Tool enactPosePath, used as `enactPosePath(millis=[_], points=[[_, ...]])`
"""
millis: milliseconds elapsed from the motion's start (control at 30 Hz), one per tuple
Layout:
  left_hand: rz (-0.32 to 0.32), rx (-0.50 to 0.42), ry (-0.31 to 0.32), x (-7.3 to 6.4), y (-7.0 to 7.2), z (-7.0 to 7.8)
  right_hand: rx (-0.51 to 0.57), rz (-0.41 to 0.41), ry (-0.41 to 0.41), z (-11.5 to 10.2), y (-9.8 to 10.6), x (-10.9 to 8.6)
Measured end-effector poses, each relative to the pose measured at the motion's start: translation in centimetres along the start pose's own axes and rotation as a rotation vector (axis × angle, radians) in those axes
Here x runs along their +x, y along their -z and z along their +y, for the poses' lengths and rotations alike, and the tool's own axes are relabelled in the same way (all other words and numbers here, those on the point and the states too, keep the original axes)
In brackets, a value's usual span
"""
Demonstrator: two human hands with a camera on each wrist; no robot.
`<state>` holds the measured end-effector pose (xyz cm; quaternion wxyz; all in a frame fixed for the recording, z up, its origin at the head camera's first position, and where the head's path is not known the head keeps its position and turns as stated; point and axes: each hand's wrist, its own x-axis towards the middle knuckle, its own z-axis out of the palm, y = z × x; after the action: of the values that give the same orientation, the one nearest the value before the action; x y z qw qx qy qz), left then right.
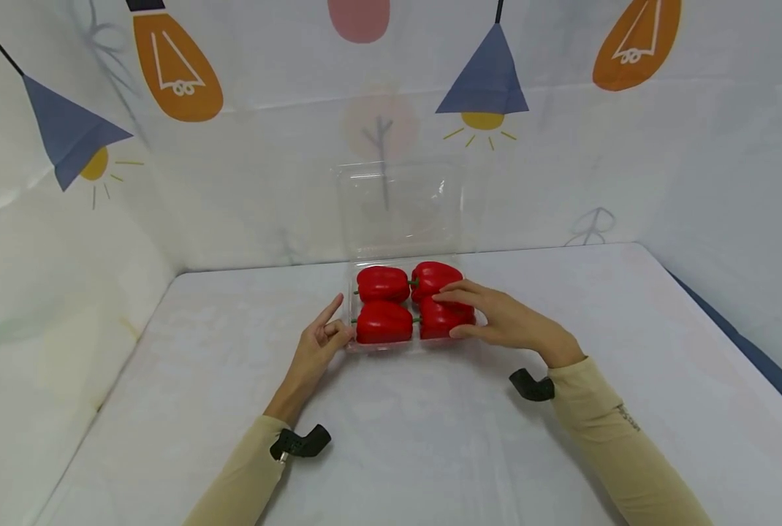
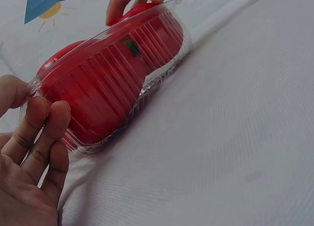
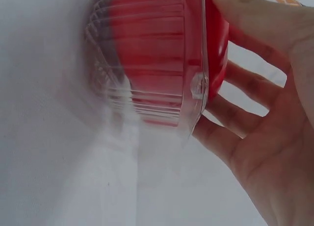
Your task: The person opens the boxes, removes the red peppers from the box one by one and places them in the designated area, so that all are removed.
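A hinged clear plastic container (image 1: 381,346) stands on the table with several red bell peppers in two rows, such as the front left pepper (image 1: 383,322) and the back left pepper (image 1: 382,283). At its front left corner my left hand (image 1: 315,347) pinches the rim, one finger stretched out along the side. My right hand (image 1: 506,318) grips the front right pepper (image 1: 442,319), thumb in front and fingers curled over the top. In the right wrist view that pepper (image 3: 217,49) bulges above the rim inside the ribbed wall. The left wrist view shows a green stem (image 2: 131,47) through the plastic.
The container's transparent lid (image 1: 400,208) stands raised against the printed white backdrop (image 1: 266,183). A white cloth covers the table (image 1: 417,438). Black curved mounts sit on both wrists, the left mount (image 1: 301,442) and the right mount (image 1: 532,385).
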<state>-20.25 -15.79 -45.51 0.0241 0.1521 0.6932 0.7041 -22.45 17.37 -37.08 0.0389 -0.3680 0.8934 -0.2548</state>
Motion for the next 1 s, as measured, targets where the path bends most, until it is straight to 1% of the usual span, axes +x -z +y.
enactPosePath(millis=[100, 200, 300, 567, 700, 900, 933, 1000], points=[[-0.004, -0.012, -0.003, 0.01, 0.01, 0.03, 0.046, -0.003, -0.021, 0.08, 0.14, -0.05], [-0.006, -0.016, -0.009, 0.0, -0.01, 0.12, 0.067, -0.003, -0.029, 0.27, 0.2, -0.17], [-0.005, -0.011, -0.013, -0.02, -0.04, 0.17, 0.054, -0.002, -0.017, 0.54, 0.1, -0.27], [0.023, 0.001, 0.019, -0.16, -0.18, 0.24, -0.013, 0.038, 0.043, 0.64, -0.08, -0.26], [0.032, 0.003, 0.024, -0.21, -0.18, 0.26, 0.015, 0.041, 0.035, 0.62, -0.08, -0.19], [0.025, -0.009, 0.018, -0.16, -0.12, 0.15, 0.054, 0.027, -0.022, 0.68, -0.1, -0.28], [0.022, -0.01, 0.014, -0.14, -0.12, 0.13, 0.055, 0.027, -0.024, 0.67, -0.08, -0.3], [0.018, -0.017, 0.01, -0.14, -0.16, 0.12, 0.061, 0.035, -0.002, 0.68, -0.03, -0.35]])
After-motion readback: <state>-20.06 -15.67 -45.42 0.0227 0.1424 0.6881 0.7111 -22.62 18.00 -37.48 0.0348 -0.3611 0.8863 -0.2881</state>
